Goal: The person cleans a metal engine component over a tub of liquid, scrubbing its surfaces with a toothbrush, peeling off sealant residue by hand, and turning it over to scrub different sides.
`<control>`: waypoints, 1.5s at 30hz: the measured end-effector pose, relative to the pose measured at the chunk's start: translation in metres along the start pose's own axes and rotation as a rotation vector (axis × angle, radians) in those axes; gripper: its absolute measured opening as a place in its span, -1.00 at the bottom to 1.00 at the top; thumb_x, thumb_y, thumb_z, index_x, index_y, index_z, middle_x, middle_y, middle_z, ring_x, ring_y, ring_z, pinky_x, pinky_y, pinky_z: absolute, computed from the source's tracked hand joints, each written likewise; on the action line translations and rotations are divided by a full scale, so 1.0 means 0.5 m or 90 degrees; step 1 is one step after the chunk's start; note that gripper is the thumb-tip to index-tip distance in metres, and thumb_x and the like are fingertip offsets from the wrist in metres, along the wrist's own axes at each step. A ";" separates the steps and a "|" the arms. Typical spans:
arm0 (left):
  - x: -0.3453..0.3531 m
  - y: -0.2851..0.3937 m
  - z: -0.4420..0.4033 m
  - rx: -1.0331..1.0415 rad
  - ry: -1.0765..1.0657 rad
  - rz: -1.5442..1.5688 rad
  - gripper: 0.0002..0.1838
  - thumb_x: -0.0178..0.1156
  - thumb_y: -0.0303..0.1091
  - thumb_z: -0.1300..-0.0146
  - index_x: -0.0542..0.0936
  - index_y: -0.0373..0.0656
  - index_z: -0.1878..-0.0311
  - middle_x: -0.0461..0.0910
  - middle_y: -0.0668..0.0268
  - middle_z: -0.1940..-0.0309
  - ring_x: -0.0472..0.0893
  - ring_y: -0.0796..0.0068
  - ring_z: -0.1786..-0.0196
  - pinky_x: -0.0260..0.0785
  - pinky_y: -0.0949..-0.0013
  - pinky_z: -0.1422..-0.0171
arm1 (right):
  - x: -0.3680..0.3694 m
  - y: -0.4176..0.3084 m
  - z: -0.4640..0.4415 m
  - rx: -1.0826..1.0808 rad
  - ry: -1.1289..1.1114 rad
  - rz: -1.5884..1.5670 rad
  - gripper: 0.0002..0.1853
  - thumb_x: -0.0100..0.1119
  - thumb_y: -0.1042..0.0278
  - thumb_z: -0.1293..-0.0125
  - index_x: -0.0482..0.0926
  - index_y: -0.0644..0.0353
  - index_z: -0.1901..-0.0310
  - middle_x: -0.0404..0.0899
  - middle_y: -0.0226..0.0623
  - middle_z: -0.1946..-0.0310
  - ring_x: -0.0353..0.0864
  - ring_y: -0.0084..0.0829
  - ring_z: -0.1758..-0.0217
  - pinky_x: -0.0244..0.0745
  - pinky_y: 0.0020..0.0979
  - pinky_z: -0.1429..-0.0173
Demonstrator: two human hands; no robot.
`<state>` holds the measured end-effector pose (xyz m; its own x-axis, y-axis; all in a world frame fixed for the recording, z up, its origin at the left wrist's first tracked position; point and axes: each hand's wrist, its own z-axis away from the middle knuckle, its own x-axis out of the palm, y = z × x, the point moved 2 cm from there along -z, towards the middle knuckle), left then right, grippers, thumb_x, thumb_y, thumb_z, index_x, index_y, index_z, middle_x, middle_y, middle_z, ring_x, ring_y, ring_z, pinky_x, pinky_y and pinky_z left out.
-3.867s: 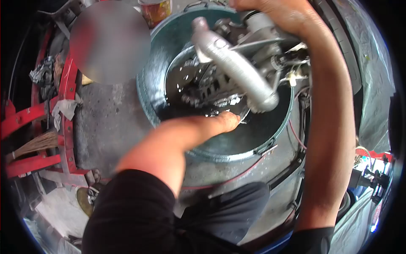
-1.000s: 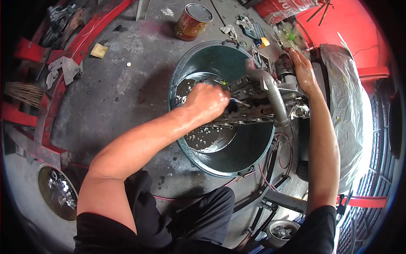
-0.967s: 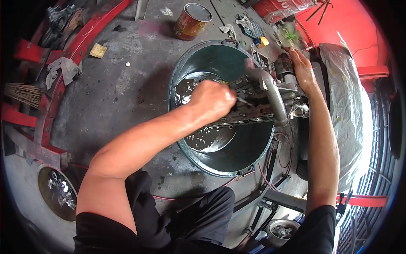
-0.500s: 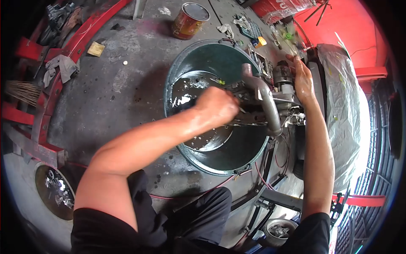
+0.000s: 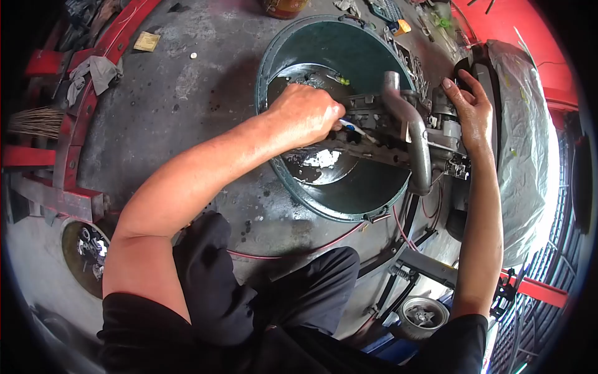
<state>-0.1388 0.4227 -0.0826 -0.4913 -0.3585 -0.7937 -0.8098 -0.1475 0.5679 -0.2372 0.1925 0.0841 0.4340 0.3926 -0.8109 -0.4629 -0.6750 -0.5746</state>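
Note:
My left hand [image 5: 306, 115] is closed around a thin white-and-blue brush [image 5: 358, 131], whose tip touches the upper face of a dark metal engine part [image 5: 374, 149]. A bent grey pipe [image 5: 416, 140] stands out from the part's right portion. At the part's right end, my right hand [image 5: 471, 112] has its fingers spread, with the thumb and fingertips near a cylindrical fitting; whether they touch it is hard to tell. The part lies across a large green tub [image 5: 299, 202], with a round basin [image 5: 317, 171] of dark liquid inside it.
A red metal frame [image 5: 78, 146] runs along the left, with a grey rag [image 5: 93, 75] on it. A red hose [image 5: 299, 254] crosses the floor below the tub. A plastic-covered object [image 5: 520, 149] stands at the right. A metal can [image 5: 284, 6] is at the top.
Since the earliest frame, the engine part has been lowered and turned, and the brush has come into my left hand. In the last half second the view has shifted and my right fingers have spread wider.

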 end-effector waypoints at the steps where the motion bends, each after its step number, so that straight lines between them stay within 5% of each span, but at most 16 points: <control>1: 0.008 0.009 -0.002 0.000 -0.005 0.000 -0.77 0.18 -0.19 -0.26 0.71 -0.12 0.28 0.66 0.10 0.45 0.70 0.05 0.26 0.55 0.02 0.16 | -0.003 0.004 -0.003 -0.005 0.002 0.023 -0.22 0.50 0.04 -0.16 0.41 0.36 -0.29 0.73 -0.30 0.33 0.62 -0.63 0.25 0.45 -0.58 0.06; 4: 0.070 0.062 -0.039 -0.018 -0.044 0.050 -0.77 0.03 -0.33 -0.29 0.68 -0.12 0.35 0.67 0.07 0.37 0.69 0.04 0.25 0.57 0.04 0.15 | 0.004 -0.008 -0.012 -0.044 0.012 0.038 -0.23 0.49 0.04 -0.16 0.43 0.36 -0.28 0.73 -0.27 0.28 0.63 -0.61 0.18 0.44 -0.55 -0.03; 11: 0.021 0.002 -0.039 0.021 0.031 -0.020 -0.80 0.12 -0.31 -0.14 0.67 -0.19 0.39 0.64 0.03 0.48 0.69 0.05 0.34 0.57 0.03 0.24 | -0.008 0.007 -0.007 0.047 -0.008 0.066 -0.35 0.44 0.07 -0.23 0.49 0.25 -0.26 0.72 -0.18 0.11 0.61 -0.58 -0.02 0.38 -0.53 -0.22; 14: 0.087 0.093 -0.058 0.074 0.132 0.136 -0.81 0.13 -0.29 -0.10 0.67 -0.13 0.47 0.66 0.13 0.44 0.67 0.09 0.34 0.57 0.12 0.25 | 0.004 -0.007 -0.019 -0.025 0.008 0.059 -0.29 0.47 0.06 -0.19 0.46 0.34 -0.25 0.73 -0.26 0.27 0.61 -0.63 0.19 0.44 -0.55 -0.01; 15: 0.097 0.108 -0.076 0.143 0.080 -0.027 -0.80 0.13 -0.29 -0.11 0.67 -0.14 0.47 0.67 0.16 0.38 0.68 0.13 0.33 0.57 0.13 0.24 | 0.006 -0.008 -0.017 -0.027 0.006 0.060 -0.29 0.47 0.06 -0.19 0.46 0.34 -0.25 0.73 -0.26 0.27 0.61 -0.63 0.19 0.44 -0.55 -0.01; 17: 0.060 0.094 -0.066 0.140 0.073 0.023 -0.84 0.14 -0.34 -0.12 0.69 -0.12 0.43 0.68 0.17 0.37 0.69 0.17 0.32 0.59 0.17 0.23 | 0.001 0.002 -0.015 -0.013 0.006 0.034 -0.29 0.48 0.08 -0.18 0.46 0.35 -0.25 0.73 -0.27 0.27 0.61 -0.64 0.19 0.44 -0.57 0.00; 19: 0.011 0.062 -0.044 0.041 -0.031 -0.152 -0.83 0.12 -0.37 -0.15 0.71 -0.12 0.39 0.68 0.16 0.38 0.72 0.20 0.28 0.62 0.21 0.19 | -0.004 0.011 -0.012 -0.002 0.014 0.018 -0.29 0.48 0.10 -0.19 0.45 0.36 -0.25 0.73 -0.29 0.28 0.61 -0.64 0.20 0.44 -0.59 0.01; 23: 0.084 0.094 -0.059 0.124 0.039 -0.065 -0.80 0.09 -0.36 -0.21 0.70 -0.19 0.33 0.67 0.09 0.40 0.73 0.15 0.26 0.63 0.17 0.22 | 0.008 -0.010 -0.014 -0.010 0.015 0.012 -0.28 0.48 0.07 -0.18 0.45 0.36 -0.25 0.73 -0.29 0.27 0.61 -0.64 0.17 0.43 -0.58 -0.04; 24: 0.107 0.093 -0.077 0.035 0.060 0.065 -0.82 0.08 -0.38 -0.19 0.65 -0.22 0.36 0.64 0.07 0.44 0.71 0.08 0.29 0.61 0.12 0.27 | 0.007 -0.009 -0.018 -0.006 0.012 0.022 -0.28 0.48 0.06 -0.18 0.45 0.36 -0.25 0.73 -0.29 0.27 0.61 -0.64 0.16 0.42 -0.57 -0.06; 27: 0.089 0.057 -0.077 0.152 0.073 0.004 -0.84 0.07 -0.39 -0.18 0.60 -0.24 0.40 0.62 0.05 0.46 0.68 0.03 0.30 0.59 0.06 0.25 | -0.001 -0.003 -0.003 -0.006 0.011 0.052 -0.28 0.47 0.05 -0.18 0.46 0.35 -0.25 0.73 -0.27 0.26 0.61 -0.61 0.12 0.41 -0.55 -0.10; 29: 0.063 0.028 -0.048 0.080 0.037 -0.058 -0.85 0.06 -0.40 -0.18 0.58 -0.21 0.42 0.57 0.13 0.48 0.64 0.09 0.32 0.55 0.08 0.32 | -0.005 0.004 -0.003 -0.009 -0.001 0.024 -0.27 0.47 0.04 -0.18 0.45 0.36 -0.25 0.73 -0.25 0.25 0.61 -0.60 0.09 0.40 -0.55 -0.12; 31: 0.018 0.003 -0.018 0.110 0.214 -0.056 -0.86 0.08 -0.37 -0.19 0.57 -0.20 0.42 0.55 0.17 0.45 0.61 0.16 0.28 0.54 0.14 0.34 | 0.000 0.001 0.004 -0.003 0.013 0.006 -0.28 0.48 0.07 -0.19 0.45 0.37 -0.25 0.73 -0.26 0.28 0.62 -0.61 0.15 0.43 -0.56 -0.04; 34: 0.007 0.031 -0.013 0.134 0.200 -0.033 -0.86 0.09 -0.36 -0.20 0.56 -0.20 0.39 0.54 0.18 0.40 0.60 0.21 0.24 0.54 0.15 0.31 | 0.006 -0.007 -0.006 -0.015 0.007 -0.018 -0.31 0.48 0.13 -0.19 0.45 0.36 -0.25 0.71 -0.30 0.34 0.61 -0.64 0.28 0.44 -0.59 0.14; 37: 0.080 0.049 -0.045 0.031 0.188 0.008 -0.87 0.08 -0.38 -0.23 0.56 -0.20 0.36 0.54 0.15 0.39 0.61 0.16 0.26 0.54 0.15 0.27 | 0.005 -0.013 -0.007 -0.012 0.001 0.012 -0.29 0.49 0.11 -0.18 0.44 0.37 -0.25 0.69 -0.33 0.37 0.59 -0.66 0.29 0.43 -0.59 0.15; 43: 0.062 -0.037 -0.030 0.149 0.249 0.019 -0.93 0.16 -0.48 -0.09 0.62 -0.13 0.37 0.58 0.13 0.38 0.62 0.11 0.26 0.54 0.15 0.19 | -0.003 0.004 0.000 -0.018 0.007 0.042 -0.34 0.39 0.03 -0.27 0.47 0.37 -0.23 0.69 -0.30 0.31 0.59 -0.63 0.26 0.44 -0.56 0.12; 45: 0.096 -0.002 -0.045 0.161 0.149 0.058 -0.90 0.16 -0.48 -0.06 0.62 -0.15 0.35 0.60 0.13 0.37 0.64 0.10 0.23 0.55 0.11 0.18 | -0.004 0.012 -0.011 -0.024 0.018 0.020 -0.38 0.33 0.00 -0.32 0.49 0.36 -0.21 0.69 -0.28 0.26 0.58 -0.60 0.21 0.44 -0.53 0.06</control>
<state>-0.1543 0.3847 -0.1161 -0.5021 -0.5659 -0.6540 -0.8341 0.1172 0.5390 -0.2367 0.1842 0.0829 0.4417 0.3540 -0.8244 -0.4471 -0.7097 -0.5444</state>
